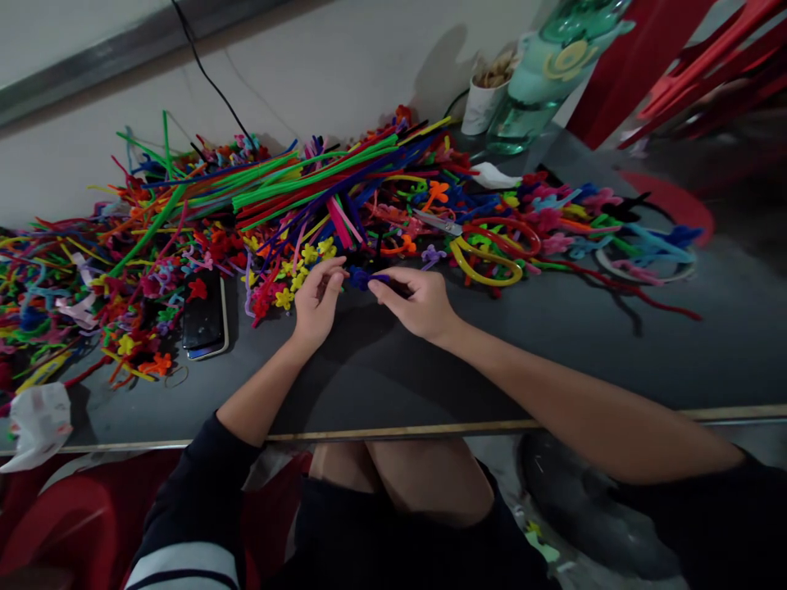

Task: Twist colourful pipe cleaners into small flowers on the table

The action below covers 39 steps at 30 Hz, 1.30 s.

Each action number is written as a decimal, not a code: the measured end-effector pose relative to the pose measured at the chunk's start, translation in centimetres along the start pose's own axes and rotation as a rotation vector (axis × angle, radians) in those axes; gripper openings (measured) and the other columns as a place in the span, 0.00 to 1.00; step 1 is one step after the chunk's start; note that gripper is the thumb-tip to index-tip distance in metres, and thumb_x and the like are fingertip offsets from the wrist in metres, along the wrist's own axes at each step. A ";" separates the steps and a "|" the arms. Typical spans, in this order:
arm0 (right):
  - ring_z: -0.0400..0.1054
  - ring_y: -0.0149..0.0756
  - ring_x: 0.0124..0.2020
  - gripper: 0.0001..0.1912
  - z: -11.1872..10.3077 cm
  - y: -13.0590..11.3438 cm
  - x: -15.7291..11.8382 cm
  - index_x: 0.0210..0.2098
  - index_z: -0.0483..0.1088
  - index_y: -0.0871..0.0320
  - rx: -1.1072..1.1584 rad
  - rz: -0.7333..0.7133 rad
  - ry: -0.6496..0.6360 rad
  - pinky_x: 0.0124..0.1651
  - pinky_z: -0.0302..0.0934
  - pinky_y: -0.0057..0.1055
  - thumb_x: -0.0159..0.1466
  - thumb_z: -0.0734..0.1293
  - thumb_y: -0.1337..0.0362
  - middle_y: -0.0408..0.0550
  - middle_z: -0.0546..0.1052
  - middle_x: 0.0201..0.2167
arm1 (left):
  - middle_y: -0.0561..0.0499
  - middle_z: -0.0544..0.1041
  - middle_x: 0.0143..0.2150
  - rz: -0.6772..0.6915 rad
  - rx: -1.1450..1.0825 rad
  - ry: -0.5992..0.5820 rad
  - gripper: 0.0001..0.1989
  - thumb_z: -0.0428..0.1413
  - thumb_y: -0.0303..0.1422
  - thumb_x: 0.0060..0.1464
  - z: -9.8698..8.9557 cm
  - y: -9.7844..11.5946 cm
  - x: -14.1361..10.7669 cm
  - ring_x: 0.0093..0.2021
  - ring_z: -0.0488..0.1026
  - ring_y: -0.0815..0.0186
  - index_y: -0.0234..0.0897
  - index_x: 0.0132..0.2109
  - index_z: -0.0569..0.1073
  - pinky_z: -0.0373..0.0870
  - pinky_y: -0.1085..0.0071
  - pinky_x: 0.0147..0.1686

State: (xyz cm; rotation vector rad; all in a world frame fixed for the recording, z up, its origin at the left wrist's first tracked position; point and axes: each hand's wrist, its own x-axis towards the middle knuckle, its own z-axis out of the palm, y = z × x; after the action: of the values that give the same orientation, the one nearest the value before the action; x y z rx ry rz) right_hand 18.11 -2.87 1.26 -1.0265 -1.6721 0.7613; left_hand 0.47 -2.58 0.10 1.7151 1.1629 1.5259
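Observation:
A small dark blue pipe-cleaner flower (pixel 359 278) with a purple stem is between my two hands, just above the grey tabletop (pixel 393 360). My right hand (pixel 423 301) pinches its stem between thumb and forefinger. On the flower's left side, my left hand (pixel 316 301) has its fingers loosely curved, thumb and forefinger apart. Its fingertips are close to the petals; whether they touch I cannot tell. Yellow pipe-cleaner flowers (pixel 284 298) lie right behind my left hand. Scissors (pixel 485 274) with yellow and red handles rest beyond my right hand.
Bundled green pipe cleaners (pixel 316 176) lie over a colourful heap along the wall. A phone (pixel 206 315) lies at left. At the back right stand a green plastic bottle (pixel 534 90) and a white cup (pixel 483 102). The table's front edge (pixel 399 430) runs above my lap.

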 end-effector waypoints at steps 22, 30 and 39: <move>0.65 0.30 0.21 0.18 0.2 1.2 0.5 0.27 0.72 0.59 -0.043 0.058 -0.143 0.28 0.56 0.28 0.64 0.63 0.53 0.44 0.74 0.21 | 0.50 0.82 0.35 -0.288 0.127 -0.031 0.07 0.60 0.32 0.53 1.1 0.4 -0.6 0.35 0.77 0.67 0.37 0.39 0.80 0.74 0.69 0.39; 0.65 0.28 0.19 0.28 -0.3 1.4 1.0 0.22 0.70 0.59 -0.006 0.090 -0.255 0.29 0.56 0.28 0.68 0.57 0.48 0.43 0.72 0.17 | 0.51 0.80 0.32 -0.272 0.155 -0.037 0.05 0.60 0.31 0.52 0.7 -0.5 0.0 0.31 0.75 0.68 0.36 0.37 0.80 0.72 0.71 0.35; 0.60 0.28 0.18 0.26 0.1 1.2 0.9 0.18 0.62 0.57 -0.168 -0.038 -0.235 0.26 0.51 0.28 0.70 0.55 0.52 0.41 0.67 0.15 | 0.52 0.79 0.32 -0.240 0.094 -0.077 0.13 0.59 0.40 0.55 0.6 0.0 -0.3 0.26 0.69 0.72 0.38 0.43 0.79 0.66 0.74 0.27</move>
State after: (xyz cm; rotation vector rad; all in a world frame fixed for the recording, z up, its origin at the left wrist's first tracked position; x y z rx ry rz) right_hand 18.25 -1.51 0.57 -1.0486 -1.9793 0.7496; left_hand 1.05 -2.76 -0.13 1.6116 1.3648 1.2689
